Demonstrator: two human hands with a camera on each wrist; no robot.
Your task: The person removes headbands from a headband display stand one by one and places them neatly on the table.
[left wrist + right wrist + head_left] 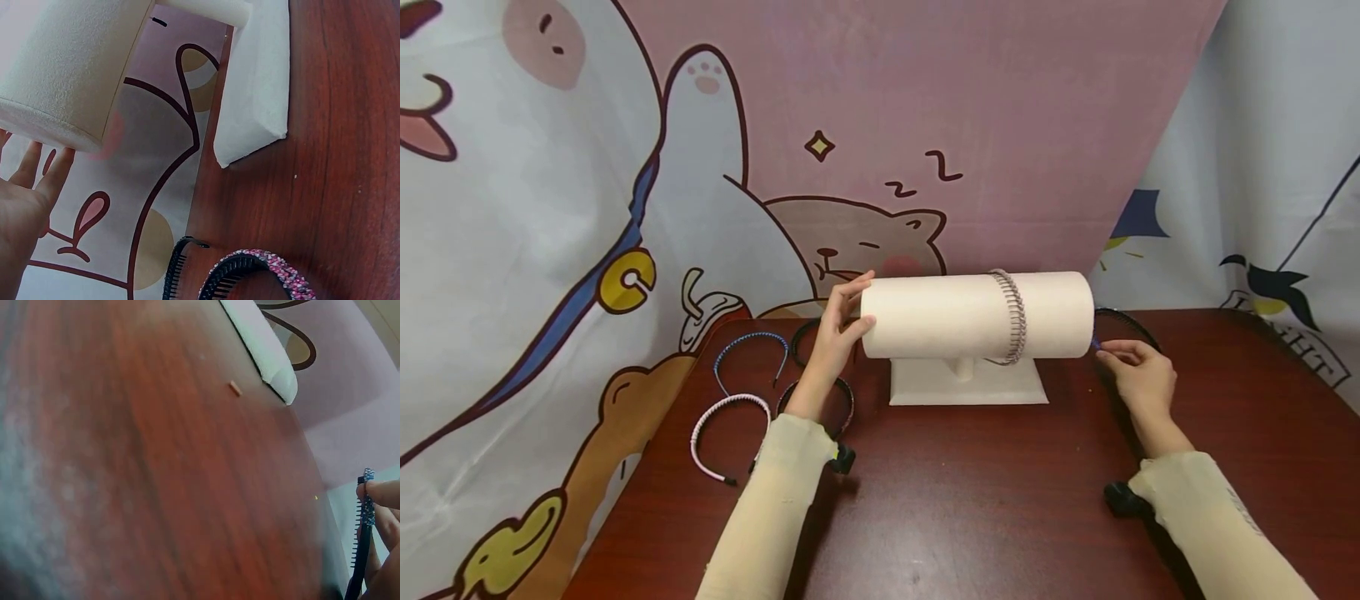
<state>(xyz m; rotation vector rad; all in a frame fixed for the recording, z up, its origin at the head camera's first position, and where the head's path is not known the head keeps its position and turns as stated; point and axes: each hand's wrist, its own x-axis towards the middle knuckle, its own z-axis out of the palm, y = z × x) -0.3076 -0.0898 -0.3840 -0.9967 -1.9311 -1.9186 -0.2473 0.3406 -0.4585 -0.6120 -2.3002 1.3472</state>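
Observation:
A white cylindrical display stand (936, 317) with a flat base (970, 392) stands on the table. Round the right part of its cylinder sits a grey, ridged headband (1017, 321). My left hand (831, 350) touches the cylinder's left end, with fingertips (57, 167) against its rim in the left wrist view. Beside the right end, my right hand (1142, 379) pinches a blue glittery headband (369, 509) with dark inner teeth between thumb and fingers. In the head view, the dark arc behind that hand looks like part of the same headband.
Left of the stand lie several headbands: a blue one (752, 337), a pinkish-white one (703, 425), a black one (797, 342) and one with pink and white glitter (284, 265). A printed cloth (1037, 125) hangs behind the dark red table (962, 500).

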